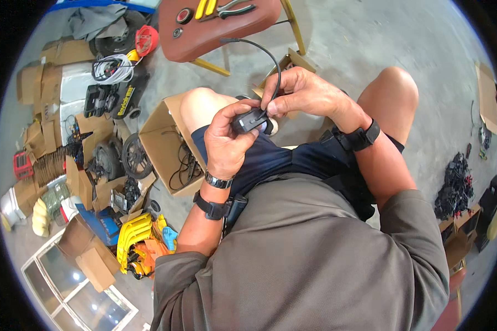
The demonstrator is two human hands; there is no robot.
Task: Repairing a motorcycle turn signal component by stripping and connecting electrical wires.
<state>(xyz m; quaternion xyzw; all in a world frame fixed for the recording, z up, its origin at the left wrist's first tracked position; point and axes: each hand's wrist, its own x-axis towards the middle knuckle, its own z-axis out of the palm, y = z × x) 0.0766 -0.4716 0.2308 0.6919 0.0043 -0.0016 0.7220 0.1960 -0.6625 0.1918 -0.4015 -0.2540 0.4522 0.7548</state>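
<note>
My left hand (227,140) is closed around a small black box-shaped device (245,121), held above my lap between thumb and fingers. A black cable (271,57) rises from the device, arcs up past my right hand and ends in a plug (230,40) in front of the stool. With thumb and forefinger, my right hand (308,95) pinches the cable close to where it meets the device. The exact joint between cable and device is partly covered by my fingers.
Ahead stands a reddish-brown padded stool (221,41) bearing pliers (237,9), a yellow-handled tool (205,7) and a tape roll (184,15). An open cardboard box (159,144) with black cables (186,168) sits by my left leg. Left lies clutter; right, a black wire pile (454,187).
</note>
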